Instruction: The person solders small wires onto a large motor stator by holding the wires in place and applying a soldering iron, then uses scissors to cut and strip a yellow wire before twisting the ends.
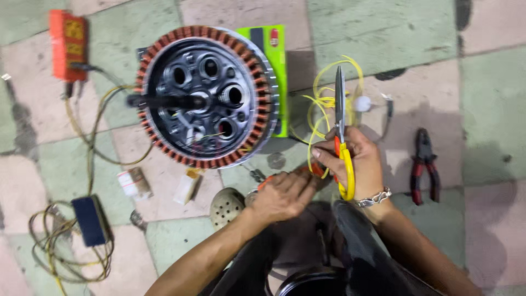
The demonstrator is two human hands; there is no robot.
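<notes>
Scissors (341, 129) with yellow-orange handles are gripped in the right hand (350, 161), blades closed and pointing to twelve o'clock, clear of the yellow wire (323, 101) looped behind them. The left hand (282, 194), at seven o'clock of the right, is closed over a small orange object (315, 169). The wound stator (208, 96) lies flat on the floor at ten o'clock, pliers (424, 164) at three.
</notes>
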